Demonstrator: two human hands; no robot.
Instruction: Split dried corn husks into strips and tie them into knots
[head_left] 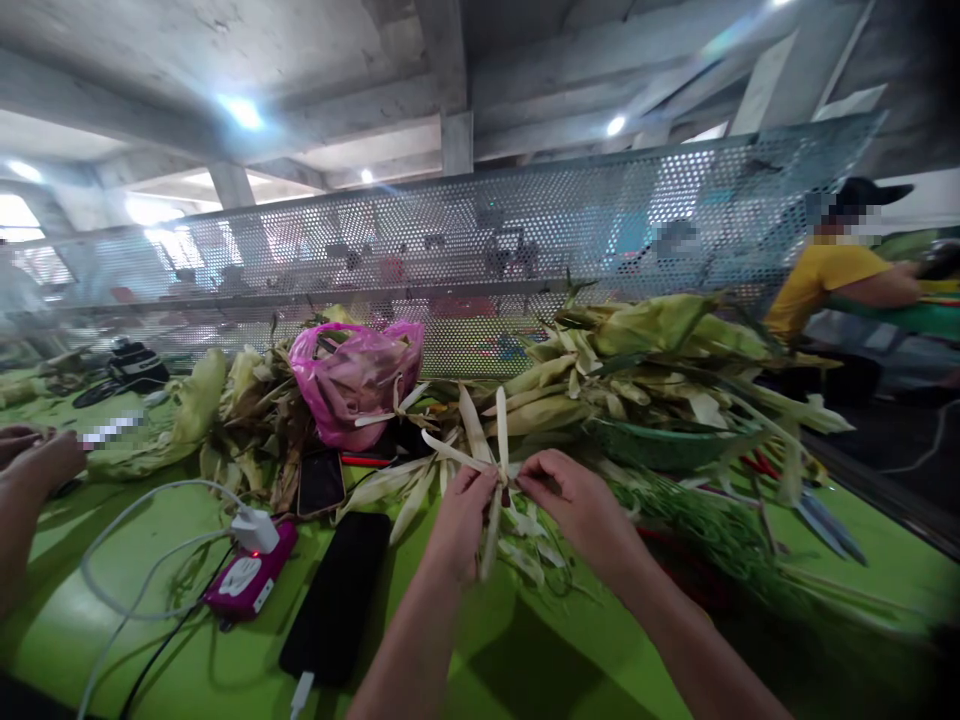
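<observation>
Left hand (471, 515) and right hand (574, 495) pinch husk strips (502, 420) between phone (337, 595) and strands (694, 530).

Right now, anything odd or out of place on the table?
Somewhat. A magenta power strip, its red light lit, sits on the same table as corn husks, an odd mix. The husks overhang the green basket, so that pile looks spilled. Scraps lie scattered near the husk strips in the left hand.

Large black phone (337, 600), purple power strip (244, 578) (red light (255, 552) glowing), perforated metal partition (420, 240)
</observation>
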